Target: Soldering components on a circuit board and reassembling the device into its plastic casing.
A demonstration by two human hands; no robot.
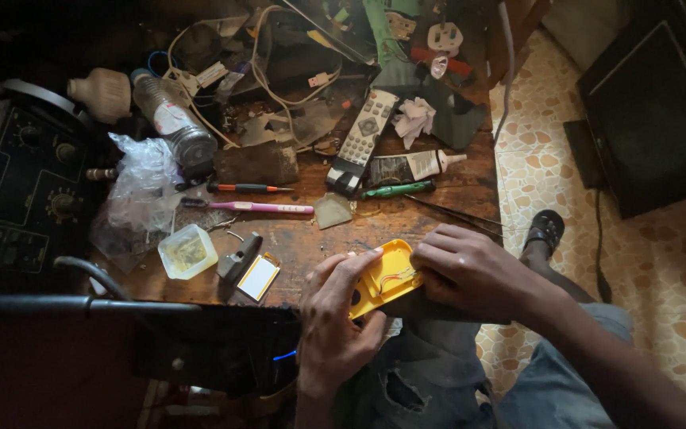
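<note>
At the counter [311,238] edge, we grip a yellow shell [383,278] with both hands: left hand [335,318] closed beneath, right hand [470,266] pinching its top.

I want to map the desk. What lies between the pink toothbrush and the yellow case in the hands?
In the head view, a small translucent square piece lies on the wooden table between the pink toothbrush and the yellow case.
</note>
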